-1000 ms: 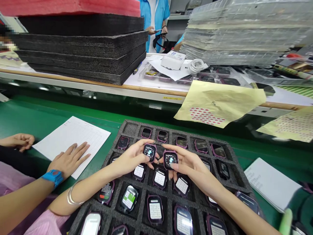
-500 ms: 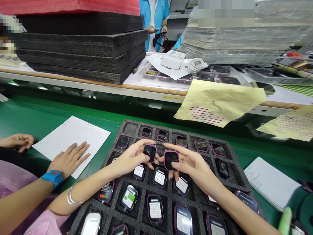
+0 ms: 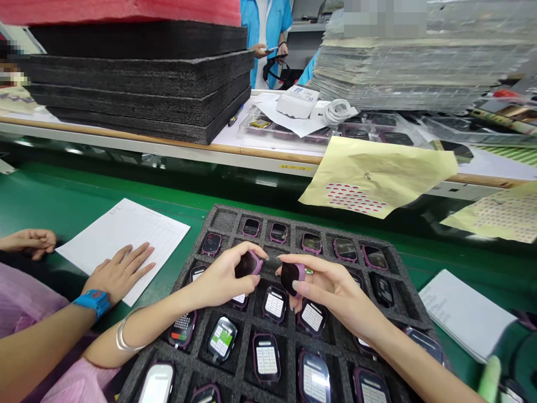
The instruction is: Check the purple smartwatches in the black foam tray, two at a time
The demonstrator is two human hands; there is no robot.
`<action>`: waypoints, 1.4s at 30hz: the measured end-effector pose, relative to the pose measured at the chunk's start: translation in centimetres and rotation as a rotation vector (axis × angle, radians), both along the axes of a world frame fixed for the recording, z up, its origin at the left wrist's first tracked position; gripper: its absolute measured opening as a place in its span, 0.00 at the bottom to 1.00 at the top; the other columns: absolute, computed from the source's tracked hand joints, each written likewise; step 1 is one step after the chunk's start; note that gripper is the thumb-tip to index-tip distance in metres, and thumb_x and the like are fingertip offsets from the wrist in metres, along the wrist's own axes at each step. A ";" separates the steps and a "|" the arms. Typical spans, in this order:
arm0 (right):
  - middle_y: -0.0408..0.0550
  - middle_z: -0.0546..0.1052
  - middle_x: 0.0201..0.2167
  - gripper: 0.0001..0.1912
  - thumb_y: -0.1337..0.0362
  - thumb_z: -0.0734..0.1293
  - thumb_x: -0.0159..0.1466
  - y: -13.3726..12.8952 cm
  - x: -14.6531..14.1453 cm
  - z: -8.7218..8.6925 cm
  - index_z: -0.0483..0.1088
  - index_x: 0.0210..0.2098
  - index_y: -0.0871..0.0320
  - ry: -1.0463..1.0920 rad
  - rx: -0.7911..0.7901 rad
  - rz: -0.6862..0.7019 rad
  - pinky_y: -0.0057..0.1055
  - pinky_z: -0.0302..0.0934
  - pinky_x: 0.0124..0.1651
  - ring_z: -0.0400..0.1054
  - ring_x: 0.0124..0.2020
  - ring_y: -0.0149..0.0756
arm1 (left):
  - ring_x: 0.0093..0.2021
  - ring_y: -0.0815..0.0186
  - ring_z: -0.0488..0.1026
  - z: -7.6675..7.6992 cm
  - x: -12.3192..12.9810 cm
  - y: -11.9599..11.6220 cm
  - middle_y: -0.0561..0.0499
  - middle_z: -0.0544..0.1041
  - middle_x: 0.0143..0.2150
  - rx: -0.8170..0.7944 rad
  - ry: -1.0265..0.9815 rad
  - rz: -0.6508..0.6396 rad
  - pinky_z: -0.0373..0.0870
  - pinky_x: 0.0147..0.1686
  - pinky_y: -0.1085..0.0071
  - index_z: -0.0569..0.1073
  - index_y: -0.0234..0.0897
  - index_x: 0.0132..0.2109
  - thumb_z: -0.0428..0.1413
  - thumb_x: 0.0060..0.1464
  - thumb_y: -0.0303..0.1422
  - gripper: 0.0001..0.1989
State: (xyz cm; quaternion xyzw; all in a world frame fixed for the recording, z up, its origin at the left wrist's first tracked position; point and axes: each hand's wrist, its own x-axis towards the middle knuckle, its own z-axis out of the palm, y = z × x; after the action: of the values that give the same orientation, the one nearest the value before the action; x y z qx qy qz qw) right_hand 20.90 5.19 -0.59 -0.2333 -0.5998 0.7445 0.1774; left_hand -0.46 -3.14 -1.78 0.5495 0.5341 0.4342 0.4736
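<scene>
Now, mid-frame, one watch [image 3: 246,265] is pinched between fingers and thumb by the left hand [image 3: 229,274], a second watch [image 3: 289,277] by the right hand [image 3: 329,282], above a foam tray [image 3: 224,219] on the green table [image 3: 79,187], black slabs [image 3: 126,84] stacked upper left.

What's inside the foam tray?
The grey foam tray holds squarish purple-framed watches, some lit. The bare left hand and right hand cover part of it; I can't see underneath.

Your left grip [image 3: 229,274] and right grip [image 3: 327,280] face each other, close but not touching, both pinched thumb-to-fingers. Left forearm [image 3: 168,313] and right forearm [image 3: 403,350] just kinda angle in from opposite sides.
</scene>
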 end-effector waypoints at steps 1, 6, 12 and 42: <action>0.47 0.77 0.28 0.19 0.65 0.69 0.64 0.0 0.0 0.0 0.69 0.54 0.59 -0.007 -0.002 0.002 0.29 0.70 0.34 0.72 0.28 0.32 | 0.34 0.70 0.65 0.1 0.0 -0.1 0.53 0.69 0.37 0.000 0.005 -0.008 0.62 0.34 0.74 0.68 0.37 0.46 0.55 0.49 0.24 0.16; 0.48 0.77 0.32 0.23 0.64 0.70 0.62 -0.2 -0.1 -0.1 0.67 0.56 0.58 0.007 -0.009 0.009 0.29 0.70 0.32 0.72 0.28 0.33 | 0.34 0.69 0.66 0.4 0.2 -0.1 0.54 0.67 0.36 0.026 0.011 0.047 0.63 0.35 0.74 0.67 0.37 0.48 0.55 0.50 0.26 0.16; 0.48 0.77 0.28 0.27 0.63 0.71 0.61 0.0 0.0 -0.2 0.65 0.58 0.60 -0.028 -0.015 0.011 0.31 0.69 0.32 0.72 0.27 0.35 | 0.40 0.65 0.69 0.3 0.2 -0.1 0.50 0.71 0.42 0.063 0.066 0.039 0.65 0.41 0.70 0.66 0.38 0.53 0.55 0.51 0.27 0.21; 0.45 0.74 0.24 0.25 0.59 0.72 0.59 0.3 -0.1 0.0 0.70 0.55 0.60 -0.095 0.014 0.010 0.29 0.66 0.29 0.70 0.23 0.33 | 0.47 0.61 0.71 0.6 -0.1 -0.3 0.49 0.75 0.45 0.135 0.180 -0.009 0.67 0.45 0.71 0.66 0.38 0.53 0.53 0.51 0.26 0.21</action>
State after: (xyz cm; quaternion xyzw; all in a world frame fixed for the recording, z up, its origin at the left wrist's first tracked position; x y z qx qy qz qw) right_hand 20.79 5.49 -0.58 -0.2643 -0.6137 0.7294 0.1468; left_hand -0.57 -3.48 -1.23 0.6194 0.5416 0.4159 0.3873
